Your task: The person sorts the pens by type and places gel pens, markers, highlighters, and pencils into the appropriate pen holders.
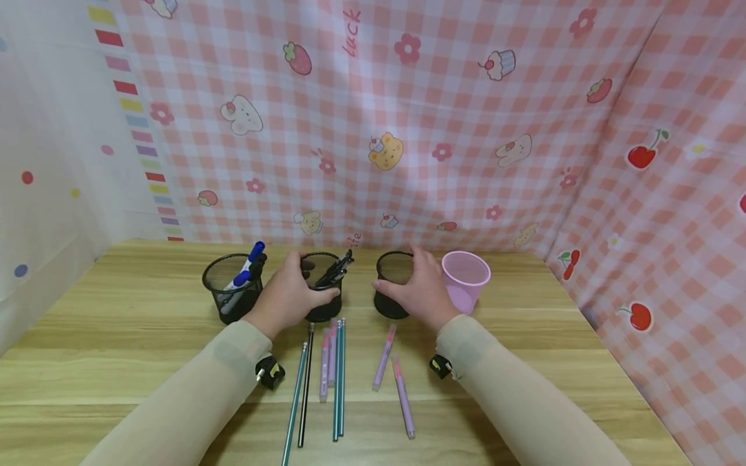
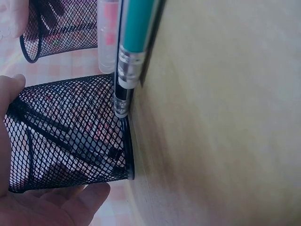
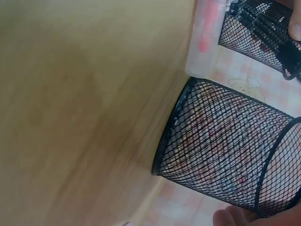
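Cut-off sleeves [image 1: 192, 391] lead to hands [image 1: 285, 296] partly hiding two black cups [image 1: 323, 309].

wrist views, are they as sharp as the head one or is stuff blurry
Left wrist: no, the pale wooden tabletop is soft, its grain smeared; right wrist: same softness, though the black cylindrical wire-mesh cup shows crisper strands; head: clearer grain, no strong glare.
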`<action>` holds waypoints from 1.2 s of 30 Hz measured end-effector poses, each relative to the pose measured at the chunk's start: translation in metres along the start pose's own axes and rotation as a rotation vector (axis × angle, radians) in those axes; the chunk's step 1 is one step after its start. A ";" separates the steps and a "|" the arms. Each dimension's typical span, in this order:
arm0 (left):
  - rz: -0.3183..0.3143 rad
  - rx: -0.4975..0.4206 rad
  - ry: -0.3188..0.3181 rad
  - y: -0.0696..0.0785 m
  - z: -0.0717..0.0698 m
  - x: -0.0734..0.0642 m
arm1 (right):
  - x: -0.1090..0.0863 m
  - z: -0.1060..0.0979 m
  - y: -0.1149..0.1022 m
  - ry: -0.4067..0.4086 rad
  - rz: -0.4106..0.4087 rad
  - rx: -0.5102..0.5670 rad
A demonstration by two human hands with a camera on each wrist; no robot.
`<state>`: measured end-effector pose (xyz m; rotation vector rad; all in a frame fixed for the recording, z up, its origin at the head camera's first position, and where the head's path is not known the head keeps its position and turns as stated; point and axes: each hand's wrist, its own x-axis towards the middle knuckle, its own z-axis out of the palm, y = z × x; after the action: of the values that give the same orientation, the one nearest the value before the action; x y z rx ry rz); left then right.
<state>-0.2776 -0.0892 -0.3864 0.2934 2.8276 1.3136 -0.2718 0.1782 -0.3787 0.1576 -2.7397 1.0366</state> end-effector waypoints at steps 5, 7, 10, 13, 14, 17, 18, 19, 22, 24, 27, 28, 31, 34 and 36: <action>-0.006 -0.001 -0.003 0.001 0.000 -0.001 | 0.001 0.001 0.005 -0.013 0.008 0.003; -0.007 0.003 -0.003 0.001 0.000 -0.002 | 0.001 0.001 0.006 -0.015 0.012 0.003; -0.006 0.009 -0.003 0.000 0.000 -0.002 | 0.001 0.002 0.007 -0.012 0.015 0.002; -0.007 0.015 -0.004 -0.001 -0.001 -0.002 | 0.002 0.003 0.008 -0.009 0.014 0.018; -0.009 0.016 -0.005 -0.002 -0.001 -0.002 | 0.002 0.004 0.008 -0.011 0.016 0.025; -0.015 0.025 -0.003 -0.003 -0.002 -0.003 | 0.003 0.005 0.007 -0.022 0.029 0.047; -0.014 0.029 -0.002 -0.003 -0.002 -0.004 | 0.003 0.005 0.007 -0.027 0.033 0.049; -0.012 0.037 0.001 -0.003 -0.003 -0.004 | 0.003 0.005 0.007 -0.032 0.041 0.055; -0.001 0.055 0.004 -0.003 -0.003 -0.004 | 0.004 0.005 0.007 -0.039 0.062 0.061; 0.010 0.069 0.005 -0.002 -0.002 -0.003 | 0.004 0.004 0.007 -0.042 0.070 0.063; 0.020 0.085 0.001 -0.002 -0.003 -0.003 | 0.003 0.003 0.007 -0.043 0.075 0.071; 0.022 0.091 0.000 -0.002 -0.003 -0.003 | 0.003 0.002 0.007 -0.044 0.073 0.074; 0.028 0.108 -0.001 -0.001 -0.003 -0.003 | 0.003 0.002 0.007 -0.044 0.068 0.085; 0.035 0.131 0.009 -0.001 -0.003 -0.003 | 0.003 0.002 0.007 -0.044 0.064 0.086; 0.037 0.151 0.018 -0.001 -0.003 -0.004 | 0.003 0.003 0.007 -0.041 0.057 0.085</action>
<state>-0.2743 -0.0929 -0.3856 0.3389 2.9559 1.1162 -0.2764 0.1813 -0.3840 0.1158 -2.7529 1.1782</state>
